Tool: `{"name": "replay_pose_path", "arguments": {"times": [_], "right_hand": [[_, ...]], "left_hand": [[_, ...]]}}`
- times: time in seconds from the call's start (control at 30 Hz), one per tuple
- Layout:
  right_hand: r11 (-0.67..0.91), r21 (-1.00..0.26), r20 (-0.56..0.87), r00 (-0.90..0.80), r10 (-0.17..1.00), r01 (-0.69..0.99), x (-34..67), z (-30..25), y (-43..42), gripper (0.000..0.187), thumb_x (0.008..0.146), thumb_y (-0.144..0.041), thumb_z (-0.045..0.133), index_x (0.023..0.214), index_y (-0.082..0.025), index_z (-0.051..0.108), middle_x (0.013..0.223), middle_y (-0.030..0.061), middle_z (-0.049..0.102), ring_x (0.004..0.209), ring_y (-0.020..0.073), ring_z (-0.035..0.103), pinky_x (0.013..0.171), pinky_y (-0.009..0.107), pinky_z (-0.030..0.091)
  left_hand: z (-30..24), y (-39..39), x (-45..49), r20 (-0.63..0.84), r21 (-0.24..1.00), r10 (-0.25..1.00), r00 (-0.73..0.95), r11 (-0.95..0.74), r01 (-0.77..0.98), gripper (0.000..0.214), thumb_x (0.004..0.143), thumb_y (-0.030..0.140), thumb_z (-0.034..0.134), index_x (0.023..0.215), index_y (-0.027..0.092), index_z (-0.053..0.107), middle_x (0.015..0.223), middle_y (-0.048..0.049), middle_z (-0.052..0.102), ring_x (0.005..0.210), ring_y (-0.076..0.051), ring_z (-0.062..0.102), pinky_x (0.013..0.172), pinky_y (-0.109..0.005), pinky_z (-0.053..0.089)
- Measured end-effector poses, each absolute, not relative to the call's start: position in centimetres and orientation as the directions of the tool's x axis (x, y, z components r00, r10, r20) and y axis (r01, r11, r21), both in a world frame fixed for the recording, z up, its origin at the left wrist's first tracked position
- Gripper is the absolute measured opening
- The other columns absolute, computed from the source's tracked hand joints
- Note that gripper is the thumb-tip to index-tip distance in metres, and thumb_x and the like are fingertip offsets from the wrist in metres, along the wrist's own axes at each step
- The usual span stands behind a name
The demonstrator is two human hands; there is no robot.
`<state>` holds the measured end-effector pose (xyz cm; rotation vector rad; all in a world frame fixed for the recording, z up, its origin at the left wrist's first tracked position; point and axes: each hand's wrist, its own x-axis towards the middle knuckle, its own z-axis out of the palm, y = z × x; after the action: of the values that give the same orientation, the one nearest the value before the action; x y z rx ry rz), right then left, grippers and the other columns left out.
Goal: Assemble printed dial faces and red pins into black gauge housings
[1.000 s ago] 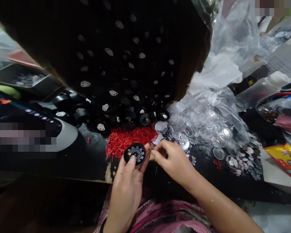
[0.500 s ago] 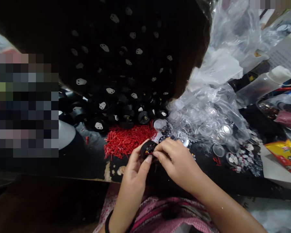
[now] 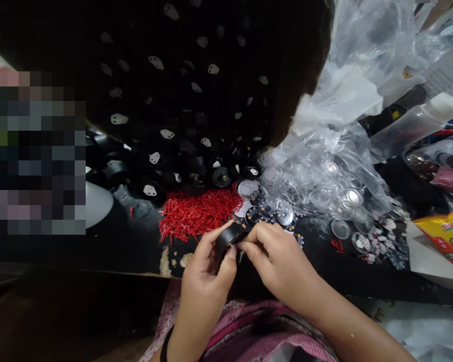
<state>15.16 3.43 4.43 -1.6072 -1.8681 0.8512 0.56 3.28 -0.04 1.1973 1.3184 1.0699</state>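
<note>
My left hand (image 3: 206, 274) grips a small round black gauge (image 3: 229, 235) at the near edge of the dark table (image 3: 143, 251), turned so its rim faces me. My right hand (image 3: 277, 259) is pinched against the gauge's right side, fingertips meeting the left thumb; whatever it pinches is too small to make out. A heap of thin red needles (image 3: 196, 211) lies just beyond the hands. Printed dial faces (image 3: 258, 213) lie to their right.
A big pile of black gauge housings (image 3: 181, 125) fills the back of the table. Clear plastic bags of round lenses (image 3: 320, 176) lie at the right, with loose lenses and small parts (image 3: 366, 241) beyond. A yellow packet (image 3: 443, 241) sits at the far right.
The gauge faced up in my left hand; it has since been tipped on edge and moved right to meet my right hand, which now pinches at it.
</note>
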Motion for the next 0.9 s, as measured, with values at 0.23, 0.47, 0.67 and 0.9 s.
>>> {"name": "replay_pose_path", "arguments": {"times": [0.23,0.47,0.67,0.9], "right_hand": [[0.126,-0.71,0.047,-0.131,0.99,0.693,15.3,4.4,3.5,0.027,0.086,-0.015,0.065,0.063,-0.019,0.05,0.063,-0.0043,0.055,0.06,0.011,0.049,0.063,0.026,0.033],[0.396,-0.437,0.228,-0.327,0.917,0.807,15.9,3.9,4.3,0.013,0.092,-0.016,0.051,0.09,-0.015,0.064,0.088,0.0068,0.067,0.083,0.0196,0.058,0.077,0.033,0.036],[0.221,-0.519,0.15,-0.167,0.974,0.825,15.2,4.1,4.2,0.009,0.087,-0.017,0.052,0.081,-0.019,0.058,0.078,0.0004,0.065,0.074,0.0147,0.057,0.075,0.03,0.039],[-0.039,-0.707,0.067,0.122,0.99,0.706,21.0,4.0,5.4,0.01,0.093,-0.026,0.059,0.091,-0.02,0.066,0.09,0.0022,0.069,0.08,0.0146,0.062,0.075,0.027,0.045]], "left_hand": [[-0.6,3.8,0.1,-0.311,0.948,0.943,0.12,0.316,-0.028,0.032,0.084,0.038,0.066,0.114,0.025,0.068,0.109,-0.0025,0.074,0.101,-0.021,0.069,0.093,-0.03,0.054],[-0.3,3.6,-0.6,-0.455,0.886,0.869,0.193,0.464,-0.002,0.042,0.081,0.038,0.068,0.123,0.032,0.067,0.138,-0.0007,0.062,0.135,-0.029,0.05,0.113,-0.04,0.04],[-1.2,2.8,-0.3,-0.499,0.866,0.866,0.026,0.497,0.048,0.034,0.068,0.037,0.078,0.102,0.032,0.076,0.137,0.0006,0.063,0.149,-0.034,0.024,0.115,-0.045,0.037],[-2.2,2.7,1.5,-0.538,0.826,0.834,0.122,0.551,-0.122,0.05,0.088,0.055,0.056,0.135,0.035,0.058,0.142,-0.0029,0.059,0.123,-0.031,0.061,0.105,-0.048,0.05]]}}
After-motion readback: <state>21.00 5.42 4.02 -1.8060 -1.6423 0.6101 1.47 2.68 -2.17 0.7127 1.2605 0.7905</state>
